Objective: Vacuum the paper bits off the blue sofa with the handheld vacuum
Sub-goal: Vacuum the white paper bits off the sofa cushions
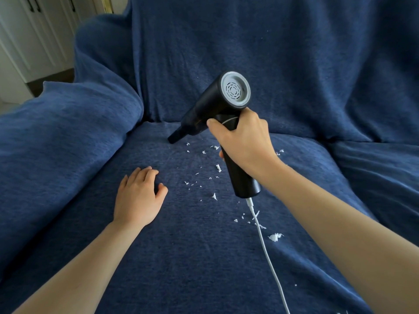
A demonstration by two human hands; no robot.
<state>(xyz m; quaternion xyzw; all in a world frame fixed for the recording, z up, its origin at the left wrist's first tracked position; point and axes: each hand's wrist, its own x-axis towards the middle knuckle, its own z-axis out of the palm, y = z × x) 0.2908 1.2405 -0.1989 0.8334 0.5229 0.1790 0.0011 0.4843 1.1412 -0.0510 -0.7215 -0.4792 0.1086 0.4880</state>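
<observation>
A black handheld vacuum (210,109) with a grey vented rear cap is gripped at its handle by my right hand (243,139). Its nozzle points down and left, the tip touching or just above the blue sofa seat (181,257) near the back crease. Several white paper bits (214,175) lie scattered on the seat below the nozzle and around the handle; a larger clump (275,236) lies nearer me. My left hand (139,196) rests flat on the seat, palm down, fingers apart, holding nothing.
A white cable (267,252) runs from the vacuum's handle base toward me over the seat. The sofa armrest (68,123) rises at left, the backrest (272,53) behind. White cabinet doors (34,37) stand at far left.
</observation>
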